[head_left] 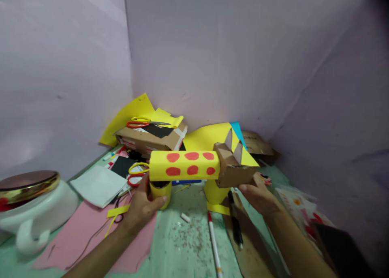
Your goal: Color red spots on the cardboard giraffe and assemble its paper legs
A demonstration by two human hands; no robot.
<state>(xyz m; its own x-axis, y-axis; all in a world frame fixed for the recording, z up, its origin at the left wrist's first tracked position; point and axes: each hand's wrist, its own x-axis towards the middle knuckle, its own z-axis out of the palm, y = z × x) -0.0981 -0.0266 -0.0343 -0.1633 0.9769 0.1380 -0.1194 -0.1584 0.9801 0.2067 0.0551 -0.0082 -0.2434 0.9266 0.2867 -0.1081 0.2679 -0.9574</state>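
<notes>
In the head view, my left hand (143,208) grips the left tube (161,193), my thumb across its front and the other fingers curled around its far side. Above it the spotted body (184,165) (yellow, with red spots) lies level in front of me, over the bench (173,245). The cardboard head (237,173), with two upright ears, meets the body's right end. My right hand (263,197) is at the head's lower right edge, one finger stretched beneath it and the rest partly hidden; I cannot tell whether they pinch it. The right tube (215,193) stands under the body's right end, a yellow strip (219,208) at its foot.

Nearer me lie a white marker (214,245) with a red tip and a black pen (235,225) on a brown strip (251,239). Pink paper (77,237) spreads on my left, beside a white pot (53,201).
</notes>
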